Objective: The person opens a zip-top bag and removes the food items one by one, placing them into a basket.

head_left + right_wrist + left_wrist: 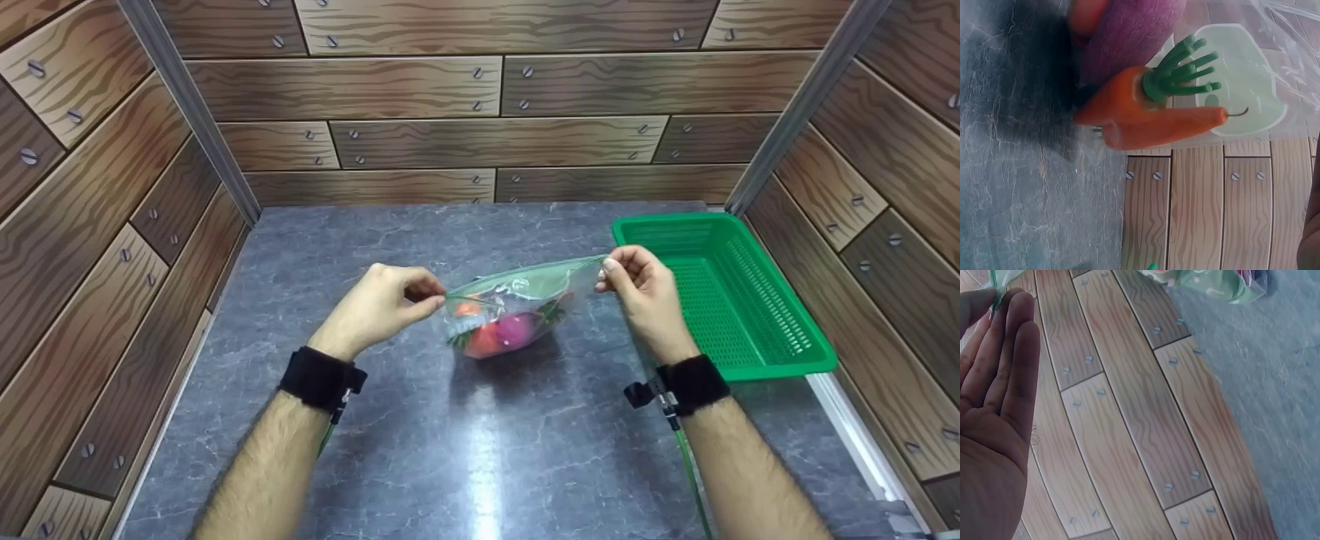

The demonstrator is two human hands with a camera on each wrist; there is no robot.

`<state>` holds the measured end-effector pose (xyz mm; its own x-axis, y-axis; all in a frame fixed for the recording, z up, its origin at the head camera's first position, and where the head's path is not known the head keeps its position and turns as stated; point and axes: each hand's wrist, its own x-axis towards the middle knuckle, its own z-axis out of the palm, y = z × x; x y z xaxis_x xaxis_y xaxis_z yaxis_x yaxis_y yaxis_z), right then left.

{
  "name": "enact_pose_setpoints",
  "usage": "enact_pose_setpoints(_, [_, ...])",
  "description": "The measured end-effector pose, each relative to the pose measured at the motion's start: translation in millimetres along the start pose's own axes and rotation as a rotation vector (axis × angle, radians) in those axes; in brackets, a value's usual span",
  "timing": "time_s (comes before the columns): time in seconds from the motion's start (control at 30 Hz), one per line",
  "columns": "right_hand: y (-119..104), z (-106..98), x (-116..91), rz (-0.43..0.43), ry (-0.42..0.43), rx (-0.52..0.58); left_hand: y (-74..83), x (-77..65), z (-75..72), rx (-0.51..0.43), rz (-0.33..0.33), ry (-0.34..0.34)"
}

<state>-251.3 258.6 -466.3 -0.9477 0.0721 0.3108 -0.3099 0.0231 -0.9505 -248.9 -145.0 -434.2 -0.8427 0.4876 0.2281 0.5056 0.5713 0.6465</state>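
A clear zip bag (564,279) with a green top edge is stretched between both hands above the grey tabletop. My left hand (379,306) pinches its left top corner between thumb and fingers; the left wrist view shows the same grip. At the opposite corner, my right hand (646,300) pinches the edge. Inside lie a purple vegetable (515,330), an orange carrot (1123,95) with green stalks, and a slim orange-red piece (1168,126) with a thin stem. Whether the zip is sealed I cannot tell.
A green plastic basket (739,315) with perforated sides stands at the right, just beyond my right hand. Wood-patterned walls (420,86) close off the back and both sides of the grey tabletop (405,450). Green cables run from the wrist straps.
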Motion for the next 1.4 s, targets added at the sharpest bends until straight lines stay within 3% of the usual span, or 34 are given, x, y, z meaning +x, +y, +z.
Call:
enact_pose_setpoints(0.3, [-0.6,2.0,-1.2,0.032,0.006,0.045,13.2,19.4,17.7,0.000,0.009,-0.038])
enact_pose_setpoints(0.53, [1.3,-0.5,-2.9,0.022,-0.012,0.018,19.3,35.6,23.3,-0.040,-0.049,-0.108])
enact_pose_setpoints(0.77, [5.7,-7.6,-3.8,0.001,-0.016,0.000,20.2,41.3,25.6,-0.046,-0.073,-0.168])
enact_pose_setpoints(0.97, [9.0,-15.1,-2.9,-0.021,-0.021,-0.029,23.7,44.0,21.9,-0.076,-0.066,-0.141])
enact_pose_setpoints(1.4, [6.5,-14.4,-2.3,0.035,-0.070,-0.119,41.8,45.9,8.2,-0.271,-0.068,-0.019])
